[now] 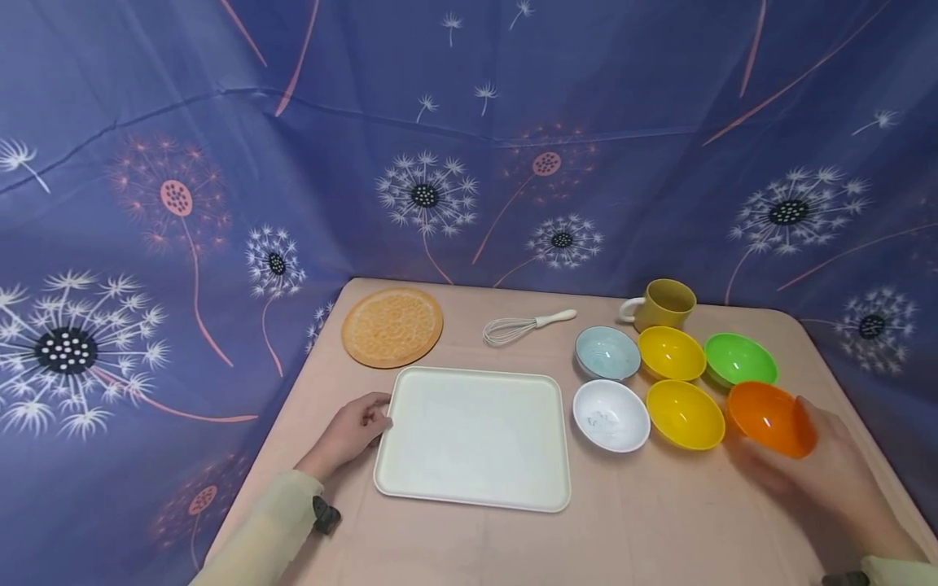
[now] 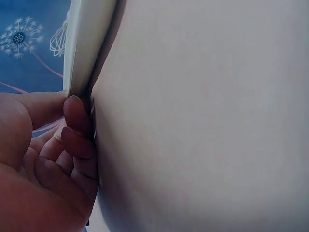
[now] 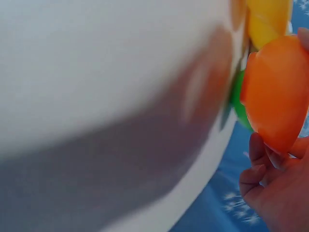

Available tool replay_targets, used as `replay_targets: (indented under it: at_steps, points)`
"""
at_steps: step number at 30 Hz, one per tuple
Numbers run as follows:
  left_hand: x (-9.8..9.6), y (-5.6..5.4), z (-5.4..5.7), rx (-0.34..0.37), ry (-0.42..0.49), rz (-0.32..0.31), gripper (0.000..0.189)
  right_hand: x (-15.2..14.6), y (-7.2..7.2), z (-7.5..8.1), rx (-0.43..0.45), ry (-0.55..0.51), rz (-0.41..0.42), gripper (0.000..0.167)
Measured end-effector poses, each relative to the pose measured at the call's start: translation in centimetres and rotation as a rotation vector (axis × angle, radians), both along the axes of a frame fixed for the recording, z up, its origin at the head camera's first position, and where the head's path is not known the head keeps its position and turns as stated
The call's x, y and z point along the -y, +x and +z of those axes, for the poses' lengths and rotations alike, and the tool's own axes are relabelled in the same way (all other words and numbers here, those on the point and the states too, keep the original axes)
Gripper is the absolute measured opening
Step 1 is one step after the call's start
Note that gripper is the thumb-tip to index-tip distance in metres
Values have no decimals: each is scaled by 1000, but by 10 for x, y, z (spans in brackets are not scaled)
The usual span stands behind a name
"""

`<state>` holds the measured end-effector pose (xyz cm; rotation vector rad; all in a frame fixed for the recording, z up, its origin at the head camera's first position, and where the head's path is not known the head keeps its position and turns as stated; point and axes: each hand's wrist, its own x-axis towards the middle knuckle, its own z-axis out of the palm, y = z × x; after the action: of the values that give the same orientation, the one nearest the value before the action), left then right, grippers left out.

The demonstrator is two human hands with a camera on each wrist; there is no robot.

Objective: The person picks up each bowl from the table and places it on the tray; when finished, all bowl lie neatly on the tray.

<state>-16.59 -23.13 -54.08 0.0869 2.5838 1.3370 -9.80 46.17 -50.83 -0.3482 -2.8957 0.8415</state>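
Observation:
My left hand point(image 1: 350, 431) is at the left edge of a white rectangular tray point(image 1: 472, 439). In the left wrist view, the thumb and curled fingers point(image 2: 77, 116) pinch the tray's rim point(image 2: 89, 43). At the right side of the table, my right hand point(image 1: 831, 464) grips an orange bowl point(image 1: 769, 417) by its right side. The right wrist view has the orange bowl point(image 3: 277, 92) between thumb and fingers, slightly blurred; whether its base touches the table is hard to tell. Left of it sits a yellow bowl point(image 1: 685, 415), and behind it a green bowl point(image 1: 740, 360).
A white bowl point(image 1: 611, 416), a light blue bowl point(image 1: 607, 353) and another yellow bowl point(image 1: 672, 354) stand right of the tray. Behind them is a mustard mug point(image 1: 667, 304). A whisk point(image 1: 523, 326) and a round crust-coloured disc point(image 1: 392, 327) lie toward the back. Patterned blue cloth point(image 1: 469, 146) surrounds the table.

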Motion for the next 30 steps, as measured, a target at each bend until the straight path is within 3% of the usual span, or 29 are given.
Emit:
replay_targets:
  at_steps: [2,7,15,30]
  points:
    - [0,0,1,0,4,4,44,3,-2,5,-47,11,33,95]
    - [1,-1,0,8,7,6,45,17,-5,26,-97,28,104,99]
    - [3,-2,-4,13,34,-1,45,64,-9,54,-34,42,140,120]
    - [3,-1,-2,20,28,4,46,162,-40,73,-32,54,319,123]
